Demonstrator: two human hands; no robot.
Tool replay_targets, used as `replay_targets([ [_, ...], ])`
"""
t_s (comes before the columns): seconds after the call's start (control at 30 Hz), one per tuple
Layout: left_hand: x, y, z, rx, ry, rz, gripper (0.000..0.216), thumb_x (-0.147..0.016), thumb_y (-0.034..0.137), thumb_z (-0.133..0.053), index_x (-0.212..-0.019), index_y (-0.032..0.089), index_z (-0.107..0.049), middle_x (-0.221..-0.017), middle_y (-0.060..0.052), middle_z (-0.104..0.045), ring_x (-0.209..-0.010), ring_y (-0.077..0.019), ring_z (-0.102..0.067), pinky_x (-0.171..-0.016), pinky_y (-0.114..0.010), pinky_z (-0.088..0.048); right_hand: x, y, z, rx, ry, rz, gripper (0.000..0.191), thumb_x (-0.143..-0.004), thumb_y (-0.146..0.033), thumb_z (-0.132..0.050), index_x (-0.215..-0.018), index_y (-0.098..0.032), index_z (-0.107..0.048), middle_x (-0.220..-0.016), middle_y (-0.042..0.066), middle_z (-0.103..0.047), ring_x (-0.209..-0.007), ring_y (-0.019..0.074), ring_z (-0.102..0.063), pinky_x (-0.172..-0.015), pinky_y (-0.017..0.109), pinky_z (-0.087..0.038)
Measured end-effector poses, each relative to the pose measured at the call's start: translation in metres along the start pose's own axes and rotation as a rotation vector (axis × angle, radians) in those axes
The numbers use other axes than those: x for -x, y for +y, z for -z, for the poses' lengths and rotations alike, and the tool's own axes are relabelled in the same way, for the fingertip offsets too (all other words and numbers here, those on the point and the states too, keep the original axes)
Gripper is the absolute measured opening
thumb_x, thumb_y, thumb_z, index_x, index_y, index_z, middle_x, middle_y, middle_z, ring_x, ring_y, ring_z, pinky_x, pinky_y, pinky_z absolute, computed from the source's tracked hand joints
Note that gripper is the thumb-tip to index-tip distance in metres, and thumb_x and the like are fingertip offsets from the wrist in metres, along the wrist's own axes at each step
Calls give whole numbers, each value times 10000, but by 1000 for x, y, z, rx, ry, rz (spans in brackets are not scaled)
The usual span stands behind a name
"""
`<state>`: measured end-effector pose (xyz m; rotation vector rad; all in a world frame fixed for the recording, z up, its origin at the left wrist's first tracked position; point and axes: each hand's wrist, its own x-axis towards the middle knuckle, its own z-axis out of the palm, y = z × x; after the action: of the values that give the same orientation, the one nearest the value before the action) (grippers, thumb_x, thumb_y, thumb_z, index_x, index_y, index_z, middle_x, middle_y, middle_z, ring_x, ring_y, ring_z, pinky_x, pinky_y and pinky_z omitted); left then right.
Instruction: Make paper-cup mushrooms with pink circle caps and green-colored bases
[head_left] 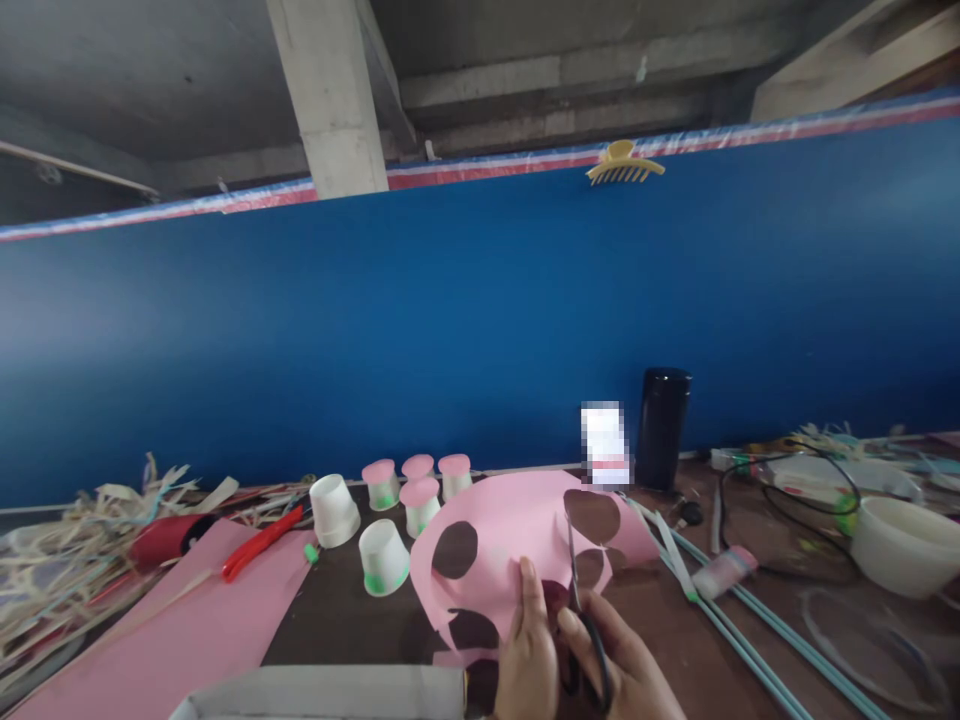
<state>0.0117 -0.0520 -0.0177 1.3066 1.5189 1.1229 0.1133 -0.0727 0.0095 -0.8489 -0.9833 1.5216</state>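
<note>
A pink paper sheet (510, 520) with several round holes is held up over the dark table. My left hand (529, 650) grips its near edge, thumb pointing up along the paper. My right hand (626, 665) has its fingers through the dark handles of a pair of scissors (574, 570), whose blades point away from me at the sheet, beside the holes on the right. The lower part of the scissors is partly hidden by my fingers. Left of the sheet stand an upturned white cup (334, 510), another white cup (384, 560) and several cups with pink tops (381, 487).
Another pink sheet (187, 620) lies left, under a red-handled tool (262, 543) near tangled strips (60, 560). A lit phone (606, 442) and black tumbler (664, 430) stand at the blue partition (450, 320). Right are pale blue rods (772, 620) and a white bowl (907, 545).
</note>
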Motion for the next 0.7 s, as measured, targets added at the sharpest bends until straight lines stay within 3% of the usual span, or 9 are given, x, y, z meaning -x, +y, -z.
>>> replay_targets([
  [0.2, 1, 3, 0, -2, -6, 3, 571, -849, 178, -396, -1412, 139, -308, -1420, -66, -378, -1327, -178, -282, -1103, -266, -220, -1, 0, -2, 35, 59, 7, 361, -593, -435, -775, -782, -193, -584, -663, -26, -559, -633, 118, -508, -581, 197, -435],
  [0.5, 0, 4, 1, -82, 6, -11, 581, -851, 181, -381, -1417, 94, -282, -1429, -74, -362, -1330, -176, -279, -1104, -258, -210, -1, 2, 0, 18, 38, 12, 343, -592, -388, -788, -765, -193, -567, -662, -39, -544, -636, 113, -506, -599, 196, -434],
  [0.7, 0, 6, 4, -101, 26, 17, 556, -874, 203, -347, -1423, 140, -283, -1414, -62, -401, -1316, -173, -321, -1084, -262, -274, 0, -3, -2, 49, 36, 20, 324, -600, -373, -785, -755, -193, -564, -657, -45, -532, -620, 103, -481, -599, 191, -419],
])
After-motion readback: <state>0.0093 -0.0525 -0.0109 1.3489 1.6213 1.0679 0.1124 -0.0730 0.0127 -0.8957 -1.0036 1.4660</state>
